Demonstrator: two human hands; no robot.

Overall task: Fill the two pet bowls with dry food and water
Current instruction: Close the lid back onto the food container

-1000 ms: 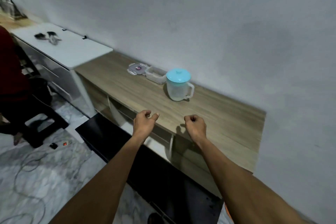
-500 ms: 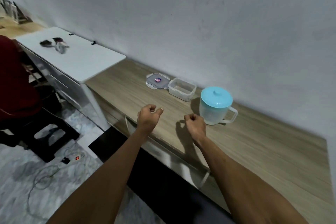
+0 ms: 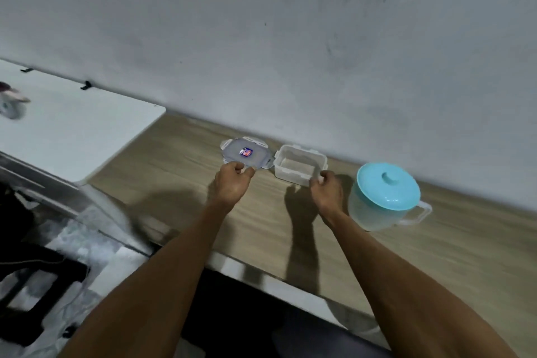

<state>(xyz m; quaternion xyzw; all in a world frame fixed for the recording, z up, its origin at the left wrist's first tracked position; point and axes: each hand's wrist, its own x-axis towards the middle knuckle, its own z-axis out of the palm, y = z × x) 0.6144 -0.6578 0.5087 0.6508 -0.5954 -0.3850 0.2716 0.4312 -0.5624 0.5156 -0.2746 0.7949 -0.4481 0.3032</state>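
Observation:
A clear plastic container (image 3: 299, 164) stands without its lid on the wooden counter (image 3: 180, 171) by the wall. Its grey lid (image 3: 247, 152), with a small sticker, lies flat just left of it. My left hand (image 3: 232, 184) pinches the lid's near edge. The fingers of my right hand (image 3: 325, 190) close on the container's near right corner. Right of that hand stands a translucent jug with a turquoise lid (image 3: 386, 195), handle turned to the right. What the container holds is unclear, and no pet bowls are in view.
A white tabletop (image 3: 72, 131) adjoins the counter on the left, with small blurred objects (image 3: 11, 102) at its far end. The grey wall (image 3: 290, 52) runs close behind everything. Below the counter's front edge lie a dark mat and marble floor.
Both hands have reached forward from above the counter's front edge to the lid and the container. The view has closed in on the counter.

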